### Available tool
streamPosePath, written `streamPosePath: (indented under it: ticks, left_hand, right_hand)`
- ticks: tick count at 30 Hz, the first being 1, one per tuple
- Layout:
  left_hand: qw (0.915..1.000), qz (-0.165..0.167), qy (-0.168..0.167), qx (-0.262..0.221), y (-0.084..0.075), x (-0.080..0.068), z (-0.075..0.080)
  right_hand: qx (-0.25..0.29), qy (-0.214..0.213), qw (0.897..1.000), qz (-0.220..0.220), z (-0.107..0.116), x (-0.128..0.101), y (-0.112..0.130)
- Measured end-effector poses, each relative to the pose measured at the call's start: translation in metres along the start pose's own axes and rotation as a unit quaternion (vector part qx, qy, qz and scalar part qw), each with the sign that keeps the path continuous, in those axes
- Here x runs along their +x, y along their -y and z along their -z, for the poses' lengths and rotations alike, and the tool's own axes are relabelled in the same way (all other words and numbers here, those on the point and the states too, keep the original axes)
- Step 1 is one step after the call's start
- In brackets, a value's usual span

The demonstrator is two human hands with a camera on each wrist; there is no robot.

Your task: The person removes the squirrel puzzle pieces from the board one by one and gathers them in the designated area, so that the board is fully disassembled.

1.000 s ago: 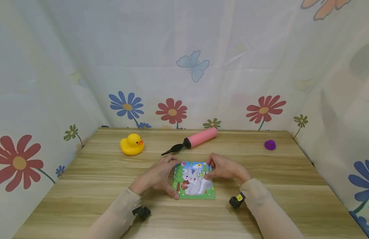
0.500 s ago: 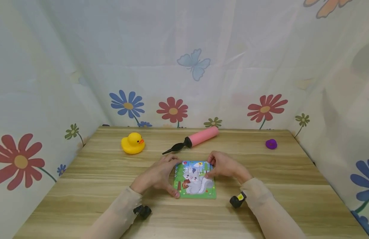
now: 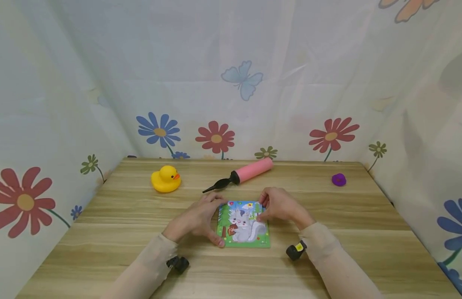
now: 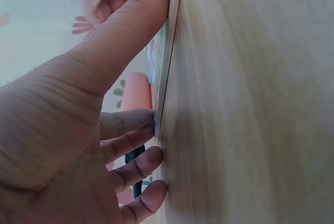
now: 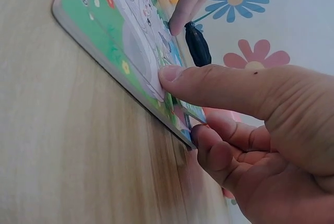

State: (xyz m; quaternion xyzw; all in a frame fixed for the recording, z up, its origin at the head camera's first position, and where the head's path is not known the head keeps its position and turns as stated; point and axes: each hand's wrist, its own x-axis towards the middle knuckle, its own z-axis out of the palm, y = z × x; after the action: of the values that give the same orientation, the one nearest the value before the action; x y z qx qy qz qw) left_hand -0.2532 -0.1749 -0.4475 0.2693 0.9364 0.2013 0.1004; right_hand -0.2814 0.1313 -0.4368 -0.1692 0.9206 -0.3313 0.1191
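The puzzle board (image 3: 243, 224) lay flat on the wooden table (image 3: 328, 257), near its middle and close to the person, with a grey squirrel printed on a green border. The left hand (image 3: 198, 219) held the board's left edge: the thumb ran along that edge toward the near corner, and the curled fingers (image 4: 136, 145) pressed the far part of the same side. The right hand (image 3: 277, 206) gripped the board's far right corner — in the right wrist view its thumb (image 5: 209, 89) lay on the picture face while the bent fingers wrapped the edge beneath. Both hands were thus closed on the board, pinching it from opposite sides.

Compared with a second before, very little had changed. The board sat in the same spot and at the same angle, and the left hand had kept its hold. The right hand had drawn in slightly toward the far right corner, its fingers a touch more tucked — a small adjustment, not a lift.

Farther back on the table rested a yellow rubber duck (image 3: 165, 179), a pink hand pump (image 3: 241, 175) with a black nozzle, lying just beyond the board, and a small purple object (image 3: 338, 180) well off to the right. None of these had moved.
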Motion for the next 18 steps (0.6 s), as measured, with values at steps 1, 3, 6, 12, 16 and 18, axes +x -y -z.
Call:
streamPosePath:
  ticks: [1, 3, 6, 12, 16, 18]
  left_hand:
    - [1.0, 0.0, 0.0, 0.0, 0.0003, -0.0001, -0.0003]
    - [1.0, 0.0, 0.0, 0.0, 0.0005, -0.0002, -0.0004]
    - [1.0, 0.0, 0.001, 0.002, 0.0009, -0.0004, -0.0003]
    - [1.0, 0.001, 0.005, 0.0, 0.0001, -0.0011, 0.0009]
    - [1.0, -0.001, 0.005, -0.002, -0.0008, -0.0016, 0.0012]
    - [1.0, -0.003, 0.004, -0.001, -0.0009, -0.0017, 0.0012]
  right_hand:
    - [0.003, 0.0, 1.0, 0.001, -0.0003, -0.0002, -0.0001]
    - [0.006, -0.002, 1.0, 0.005, -0.0005, -0.0004, -0.0007]
    - [0.011, -0.001, 1.0, 0.012, -0.0002, -0.0005, -0.0014]
    - [0.033, 0.007, 0.999, 0.032, 0.0002, 0.0007, -0.0041]
    - [0.035, 0.019, 0.998, 0.044, 0.0004, 0.0013, -0.0068]
    - [0.037, 0.022, 0.998, 0.048, 0.001, 0.0009, -0.0081]
